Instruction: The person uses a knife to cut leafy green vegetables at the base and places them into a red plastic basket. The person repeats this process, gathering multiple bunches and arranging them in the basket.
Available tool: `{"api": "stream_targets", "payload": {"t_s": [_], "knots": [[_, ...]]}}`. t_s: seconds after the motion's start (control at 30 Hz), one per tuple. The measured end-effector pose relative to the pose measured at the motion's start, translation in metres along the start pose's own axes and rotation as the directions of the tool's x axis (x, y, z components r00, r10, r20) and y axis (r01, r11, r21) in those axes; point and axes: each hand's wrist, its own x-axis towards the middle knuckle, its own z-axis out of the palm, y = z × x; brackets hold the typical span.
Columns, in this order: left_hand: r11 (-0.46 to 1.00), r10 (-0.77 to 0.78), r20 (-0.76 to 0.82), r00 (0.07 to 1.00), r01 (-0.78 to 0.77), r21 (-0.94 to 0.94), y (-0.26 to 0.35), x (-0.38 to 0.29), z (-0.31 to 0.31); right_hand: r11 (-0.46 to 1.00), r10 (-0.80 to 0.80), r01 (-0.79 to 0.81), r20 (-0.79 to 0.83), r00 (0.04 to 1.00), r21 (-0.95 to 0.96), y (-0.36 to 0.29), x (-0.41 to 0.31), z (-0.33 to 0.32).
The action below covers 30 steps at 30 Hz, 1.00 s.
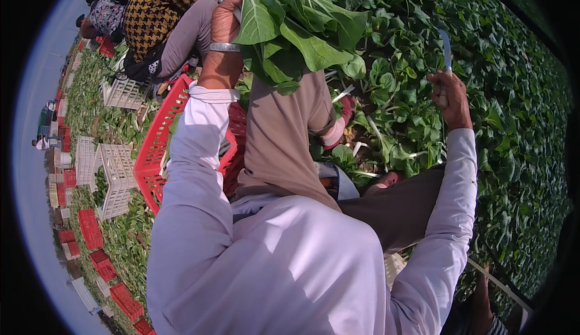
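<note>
My left hand (226, 18), at the top of the view, is closed around a bunch of bok choy (299, 31). Its white stalks point up and its broad green leaves hang over my raised knee. Out to the right, my right hand (449, 97) grips the pale handle of a harvesting knife (445, 47), whose curved blade points up above the growing plants. The blade stands apart from the bunch. Below my left forearm is a red plastic crate (156, 153), partly hidden by my sleeve, so its contents barely show.
Leafy green plants (507, 144) cover the right side. Cut stalks (374, 126) lie by my feet. A person in a checked top (156, 13) sits close at upper left. White crates (113, 178) and red crates (90, 228) stand along the left; another person's arm (484, 303) shows at lower right.
</note>
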Motion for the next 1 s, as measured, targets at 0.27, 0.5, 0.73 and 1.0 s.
{"api": "stream_targets", "payload": {"t_s": [0.27, 0.5, 0.73, 1.0], "knots": [[0.923, 0.314, -0.116, 0.942, -0.275, 0.269, 0.168, -0.175, -0.052, 0.986, 0.065, -0.065, -0.005, 0.998, -0.155, 0.027, 0.032, 0.009], [0.704, 0.614, -0.536, 0.58, -0.095, 0.704, 0.191, -0.321, -0.101, 0.957, 0.124, -0.133, -0.052, 0.991, -0.258, 0.049, 0.052, 0.02], [0.613, 0.547, -0.62, 0.563, 0.235, 0.754, 0.17, -0.391, -0.094, 0.897, 0.156, -0.203, -0.148, 0.976, -0.393, 0.07, 0.069, 0.004], [0.384, 0.62, -0.644, 0.448, 0.542, 0.747, 0.189, -0.403, -0.061, 0.822, 0.159, -0.242, -0.2, 0.967, -0.516, 0.078, 0.067, -0.012]]}}
